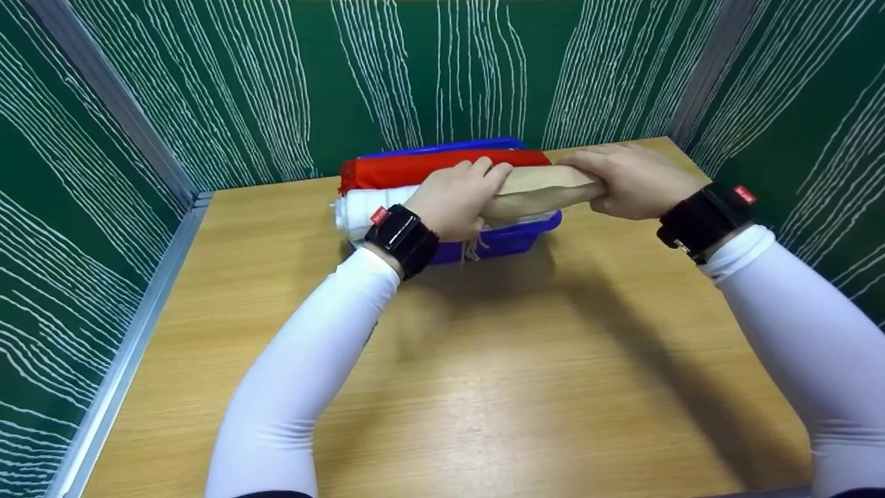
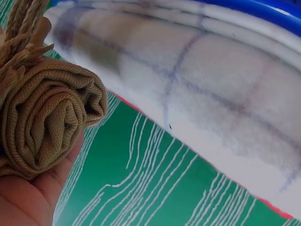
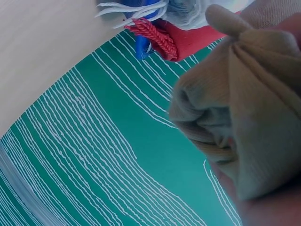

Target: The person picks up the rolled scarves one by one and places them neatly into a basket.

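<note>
The rolled tan cloth [image 1: 539, 190] is held just above the blue basket [image 1: 515, 238], gripped at its ends by the left hand [image 1: 453, 200] and right hand [image 1: 632, 181], fingers curled around it.

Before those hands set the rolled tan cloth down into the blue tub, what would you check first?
1. Left hand grips the rolled tan cloth: ok.
2. Right hand grips its other end: ok.
3. Roll wound tight at both ends: ok.
4. Free room in the blue plastic tub beside the red cloth roll and white checked cloth roll: cannot tell.
5. Tub sits fully on the wooden table: ok.
</note>
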Demonstrator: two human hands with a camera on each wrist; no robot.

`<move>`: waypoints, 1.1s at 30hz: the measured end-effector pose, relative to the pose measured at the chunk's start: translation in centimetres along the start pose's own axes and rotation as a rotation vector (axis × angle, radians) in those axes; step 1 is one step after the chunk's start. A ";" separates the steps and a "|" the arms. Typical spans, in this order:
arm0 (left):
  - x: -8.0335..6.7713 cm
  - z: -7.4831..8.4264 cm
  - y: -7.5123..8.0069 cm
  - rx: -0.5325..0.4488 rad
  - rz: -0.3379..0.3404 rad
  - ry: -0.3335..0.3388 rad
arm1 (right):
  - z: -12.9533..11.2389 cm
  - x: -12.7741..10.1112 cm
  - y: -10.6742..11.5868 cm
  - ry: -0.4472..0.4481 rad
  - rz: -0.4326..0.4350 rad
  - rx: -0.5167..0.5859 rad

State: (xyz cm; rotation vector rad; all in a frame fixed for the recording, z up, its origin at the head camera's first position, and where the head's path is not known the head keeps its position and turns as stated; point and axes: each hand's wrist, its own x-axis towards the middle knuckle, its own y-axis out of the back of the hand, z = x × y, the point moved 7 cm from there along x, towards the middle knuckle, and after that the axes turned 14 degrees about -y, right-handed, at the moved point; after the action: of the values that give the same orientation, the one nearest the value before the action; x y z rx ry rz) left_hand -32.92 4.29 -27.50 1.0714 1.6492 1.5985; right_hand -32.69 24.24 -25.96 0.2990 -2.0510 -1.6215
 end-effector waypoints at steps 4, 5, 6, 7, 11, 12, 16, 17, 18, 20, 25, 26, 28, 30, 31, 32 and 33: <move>-0.3 -0.4 0.0 0.004 -0.002 0.008 | -0.3 0.3 -0.1 -0.004 -0.004 -0.002; -0.4 -0.5 -0.1 0.005 -0.003 0.010 | -0.4 0.3 -0.1 -0.005 -0.003 -0.004; -0.4 -0.6 -0.1 0.006 -0.004 0.012 | -0.5 0.4 -0.1 -0.007 -0.004 -0.004; -0.6 -0.7 -0.1 0.007 -0.003 0.014 | -0.5 0.5 -0.2 -0.007 -0.003 -0.008; -1.1 -1.1 0.1 0.015 0.015 0.014 | -0.9 0.8 -0.3 -0.010 -0.004 -0.012; -1.2 -1.2 0.2 0.017 0.020 0.012 | -0.9 0.9 -0.3 -0.012 -0.005 -0.011; -1.6 -1.5 0.3 0.019 0.031 0.005 | -1.1 1.2 -0.5 -0.026 -0.016 -0.013; -1.7 -1.6 0.4 0.018 0.030 0.005 | -1.2 1.2 -0.5 -0.028 -0.017 -0.013; -1.8 -1.6 0.4 0.017 0.030 0.006 | -1.3 1.3 -0.5 -0.028 -0.017 -0.013; -2.0 -1.8 0.5 0.012 0.030 0.010 | -1.5 1.4 -0.5 -0.028 -0.017 -0.015; -2.7 -2.4 0.7 0.005 0.029 0.025 | -2.3 1.9 -0.5 -0.010 -0.012 -0.012; -2.8 -2.5 0.7 0.006 0.028 0.029 | -2.4 2.0 -0.5 -0.006 -0.011 -0.010; -3.2 -2.8 0.7 0.002 0.026 0.038 | -2.7 2.3 -0.6 0.003 -0.009 -0.007; -3.4 -3.0 0.8 0.002 0.026 0.041 | -2.9 2.6 -0.7 0.010 -0.003 -0.004; -3.6 -3.1 0.8 0.003 0.025 0.041 | -3.0 2.7 -0.8 0.009 -0.003 -0.003; -3.7 -3.2 0.8 0.003 0.024 0.041 | -3.0 2.8 -0.9 0.006 -0.004 -0.001; -3.8 -3.3 0.8 0.003 0.024 0.041 | -3.1 2.9 -1.0 0.006 -0.003 -0.001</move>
State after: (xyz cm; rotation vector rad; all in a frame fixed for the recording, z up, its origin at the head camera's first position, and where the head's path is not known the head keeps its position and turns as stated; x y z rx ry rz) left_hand -33.79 -0.69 -26.86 1.0707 1.6715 1.6436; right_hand -33.74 19.97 -25.70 0.3064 -2.0463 -1.6221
